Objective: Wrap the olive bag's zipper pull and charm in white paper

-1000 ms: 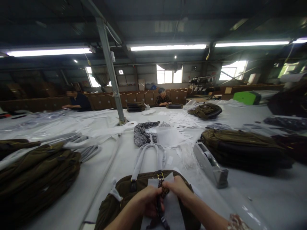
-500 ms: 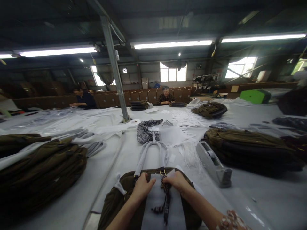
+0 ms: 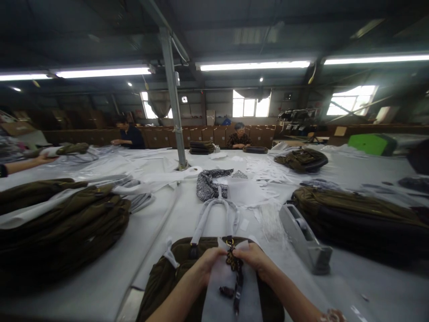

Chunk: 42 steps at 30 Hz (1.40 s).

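Observation:
An olive-green bag [image 3: 161,284] lies in front of me, its handles [image 3: 202,219] wrapped in white and stretched away from me. Over its middle is a white translucent sheet of paper [image 3: 217,297], its top edge folded up in two corners beside a gold ring. A dark patterned charm [image 3: 231,259] with a dangling strap hangs from this ring on top of the sheet. My left hand [image 3: 210,263] pinches the sheet just left of the charm. From the other side, my right hand [image 3: 254,257] grips the sheet, its thumb against the charm. Fingers under the paper are hidden.
A grey tape dispenser [image 3: 306,241] stands to the right, beside stacked olive bags [image 3: 355,214]. More bags [image 3: 67,223] pile up at left. Beyond the handles lie a black-and-white patterned cloth [image 3: 206,185] and paper sheets [image 3: 248,191]. A metal post [image 3: 174,103] rises from the table. Co-workers sit across.
My left hand has moved right, from the bag beside the handle base to the paper next to the charm. The view has turned slightly left, and another person's arm shows at the left.

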Tool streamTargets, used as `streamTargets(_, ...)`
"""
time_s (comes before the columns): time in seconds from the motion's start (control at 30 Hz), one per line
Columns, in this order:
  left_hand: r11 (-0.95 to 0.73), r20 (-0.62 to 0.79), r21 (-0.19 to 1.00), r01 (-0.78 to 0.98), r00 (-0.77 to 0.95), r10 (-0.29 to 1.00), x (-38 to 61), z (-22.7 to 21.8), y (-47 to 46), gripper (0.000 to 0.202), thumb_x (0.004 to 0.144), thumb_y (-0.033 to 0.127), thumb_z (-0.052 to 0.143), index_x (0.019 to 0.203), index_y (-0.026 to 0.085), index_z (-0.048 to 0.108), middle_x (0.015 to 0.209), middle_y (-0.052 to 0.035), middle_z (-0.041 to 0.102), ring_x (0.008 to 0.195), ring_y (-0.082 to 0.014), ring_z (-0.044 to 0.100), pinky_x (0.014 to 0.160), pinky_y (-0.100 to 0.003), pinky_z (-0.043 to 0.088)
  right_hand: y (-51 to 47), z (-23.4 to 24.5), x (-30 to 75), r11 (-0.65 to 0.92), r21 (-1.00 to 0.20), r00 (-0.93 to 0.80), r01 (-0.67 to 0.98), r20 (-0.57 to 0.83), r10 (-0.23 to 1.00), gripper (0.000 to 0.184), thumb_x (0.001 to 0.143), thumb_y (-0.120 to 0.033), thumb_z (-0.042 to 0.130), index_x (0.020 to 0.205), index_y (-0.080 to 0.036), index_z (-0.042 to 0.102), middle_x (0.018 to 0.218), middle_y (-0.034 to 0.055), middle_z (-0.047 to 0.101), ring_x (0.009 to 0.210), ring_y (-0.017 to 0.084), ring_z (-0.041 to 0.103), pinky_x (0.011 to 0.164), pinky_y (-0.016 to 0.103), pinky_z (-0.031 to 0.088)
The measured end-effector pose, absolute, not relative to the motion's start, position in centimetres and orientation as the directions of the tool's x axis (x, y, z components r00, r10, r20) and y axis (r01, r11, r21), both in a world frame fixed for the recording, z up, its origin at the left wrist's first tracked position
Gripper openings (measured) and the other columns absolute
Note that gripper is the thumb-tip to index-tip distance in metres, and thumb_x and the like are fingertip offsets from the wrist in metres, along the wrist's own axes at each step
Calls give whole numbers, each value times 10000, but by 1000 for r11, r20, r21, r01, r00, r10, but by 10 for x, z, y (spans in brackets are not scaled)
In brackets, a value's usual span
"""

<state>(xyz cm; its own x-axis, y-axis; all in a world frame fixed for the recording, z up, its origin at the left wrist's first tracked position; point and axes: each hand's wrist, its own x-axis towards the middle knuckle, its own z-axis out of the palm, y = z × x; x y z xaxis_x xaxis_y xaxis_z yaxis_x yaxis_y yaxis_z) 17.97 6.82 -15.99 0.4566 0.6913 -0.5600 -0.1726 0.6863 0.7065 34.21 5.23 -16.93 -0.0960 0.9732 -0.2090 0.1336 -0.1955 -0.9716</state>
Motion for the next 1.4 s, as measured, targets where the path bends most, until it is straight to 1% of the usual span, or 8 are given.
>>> streamTargets(0.27,504,-411,837,-212,363,836,188,-180,58,463,568,400,753,897,86,667,749,-98,703,679,-237,642,676,-348,497,51,-164,342,-65,-922,-119,382,-119,986,254,663,-376,600,597,-141,671,585,-3,638,655,182,586,604,231,412)
streamTargets(0.43,299,-242,935,-188,275,931,193,-187,64,449,452,274,820,845,117,666,842,-57,707,856,-226,621,807,-278,450,50,-167,341,-23,-881,-119,472,-89,989,251,702,-334,532,609,-145,668,608,5,645,675,190,589,605,230,407)
streamTargets(0.53,234,-184,957,-170,265,947,197,-188,63,423,434,165,789,835,129,663,815,-29,705,830,-214,619,789,-267,452,51,-168,342,-14,-865,-118,502,-84,989,281,723,-346,508,617,-141,670,626,14,658,686,194,597,616,235,418)
streamTargets(0.73,288,-262,953,-97,222,939,199,-185,61,217,458,47,638,655,130,673,607,12,661,644,-181,599,612,-250,443,47,-164,345,5,-866,-93,500,-48,995,276,717,-351,518,767,-144,693,782,40,704,788,225,624,696,271,459)
streamTargets(0.93,403,-361,906,-131,259,896,192,-188,59,305,441,85,679,745,95,703,685,-49,701,665,-212,624,655,-297,476,12,-164,352,-123,-967,-113,225,-151,982,335,693,-347,574,893,-102,688,819,87,718,782,264,653,653,297,491)
streamTargets(1.03,405,-356,903,-142,279,892,191,-190,57,341,436,137,730,772,91,702,732,-66,708,693,-220,627,671,-304,476,-2,-158,347,-77,-948,-10,309,-85,996,315,695,-278,556,935,-122,686,827,61,719,786,243,652,677,278,482)
streamTargets(1.2,337,-272,928,-159,329,904,192,-183,54,329,442,223,780,735,102,692,695,-38,682,669,-173,591,664,-257,444,-5,-139,325,-35,-695,127,718,81,989,251,786,-224,459,783,-186,707,788,53,710,765,204,641,681,250,435)
streamTargets(1.4,301,-218,942,-150,410,886,187,-171,46,212,522,172,714,721,117,668,639,-1,633,602,-129,537,585,-219,391,-10,-151,302,61,-238,-16,969,189,982,269,822,-80,411,718,-187,635,711,52,644,635,157,619,575,226,378)
